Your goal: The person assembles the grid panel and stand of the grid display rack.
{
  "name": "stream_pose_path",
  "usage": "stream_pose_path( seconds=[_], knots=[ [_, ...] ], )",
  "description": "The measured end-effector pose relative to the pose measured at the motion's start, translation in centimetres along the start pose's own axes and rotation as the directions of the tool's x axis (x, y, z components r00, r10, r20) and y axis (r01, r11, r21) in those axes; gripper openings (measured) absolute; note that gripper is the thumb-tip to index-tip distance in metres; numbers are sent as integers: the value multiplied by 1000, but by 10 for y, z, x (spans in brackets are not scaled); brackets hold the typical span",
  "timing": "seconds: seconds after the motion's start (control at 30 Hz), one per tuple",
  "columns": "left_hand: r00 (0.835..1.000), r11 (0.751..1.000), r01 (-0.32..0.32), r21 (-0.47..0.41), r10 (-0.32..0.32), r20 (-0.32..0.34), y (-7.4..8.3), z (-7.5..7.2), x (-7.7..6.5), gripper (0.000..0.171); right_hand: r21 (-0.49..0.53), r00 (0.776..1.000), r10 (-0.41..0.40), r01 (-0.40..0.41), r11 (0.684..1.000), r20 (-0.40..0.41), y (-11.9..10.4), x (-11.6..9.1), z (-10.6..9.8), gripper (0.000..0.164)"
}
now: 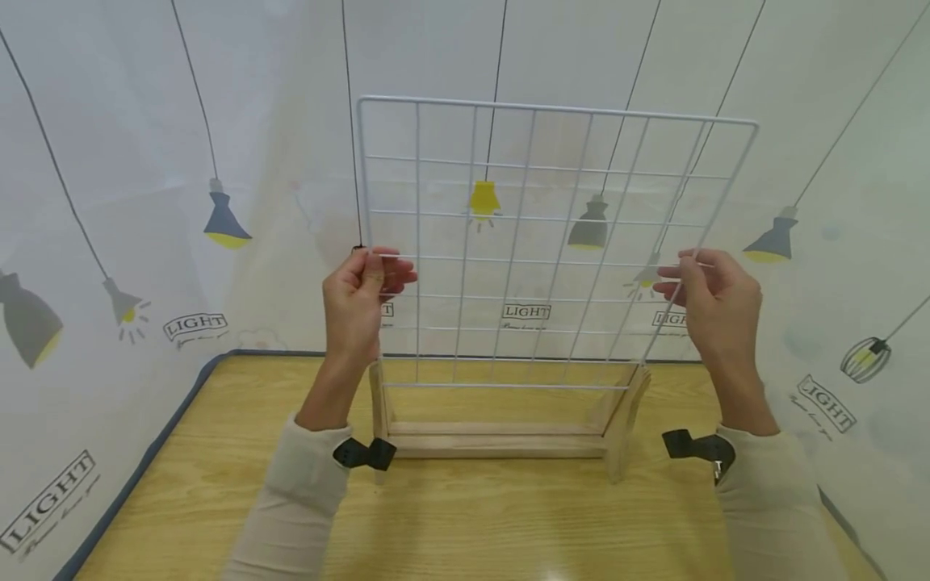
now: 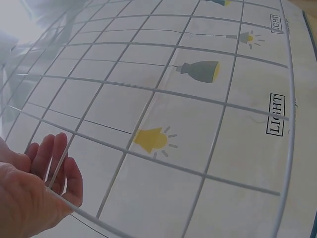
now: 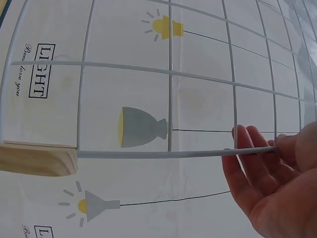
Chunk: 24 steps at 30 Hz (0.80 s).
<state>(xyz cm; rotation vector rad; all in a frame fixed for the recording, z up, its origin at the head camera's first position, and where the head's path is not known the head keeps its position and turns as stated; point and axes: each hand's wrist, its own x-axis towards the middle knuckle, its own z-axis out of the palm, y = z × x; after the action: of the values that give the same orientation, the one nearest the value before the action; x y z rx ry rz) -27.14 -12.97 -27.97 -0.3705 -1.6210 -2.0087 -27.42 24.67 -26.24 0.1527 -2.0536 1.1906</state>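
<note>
A white wire grid panel [image 1: 534, 218] stands roughly upright between both hands, leaning slightly. Its left edge wire is pinched between the thumb and fingers of my left hand [image 1: 359, 294], about midway up. On the opposite edge my right hand [image 1: 719, 298] grips the wire at about the same height, fingers reaching behind the mesh. The panel's lower end is at a light wooden stand [image 1: 497, 446] with two side posts and crossbars. In the right wrist view a rounded wooden post end [image 3: 39, 159] overlaps the panel's lower corner; whether the wire sits in a slot, I cannot tell.
The stand rests on a wood-grain tabletop [image 1: 508, 524]. Behind and on both sides rises a pale sheet [image 1: 291, 202] printed with hanging lamps and the word LIGHT. Black wrist camera mounts [image 1: 363, 453] sit at both beige cuffs.
</note>
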Motion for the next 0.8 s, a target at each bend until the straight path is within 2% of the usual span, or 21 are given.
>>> stream_pose_path(
  seconds=[0.23, 0.4, 0.8],
  knots=[
    [999, 999, 22, -41, -21, 39, 0, -4, 0, 34, 40, 999, 32, -32, 999, 9, -3, 0, -1, 23],
    [998, 1000, 29, 6, -29, 55, 0, -8, -1, 26, 42, 999, 48, -49, 998, 13, -4, -1, -1, 24],
    [996, 996, 53, 65, -58, 73, -1, -12, -5, 29, 41, 998, 64, -64, 997, 9, 0, -3, 0, 23]
  ],
)
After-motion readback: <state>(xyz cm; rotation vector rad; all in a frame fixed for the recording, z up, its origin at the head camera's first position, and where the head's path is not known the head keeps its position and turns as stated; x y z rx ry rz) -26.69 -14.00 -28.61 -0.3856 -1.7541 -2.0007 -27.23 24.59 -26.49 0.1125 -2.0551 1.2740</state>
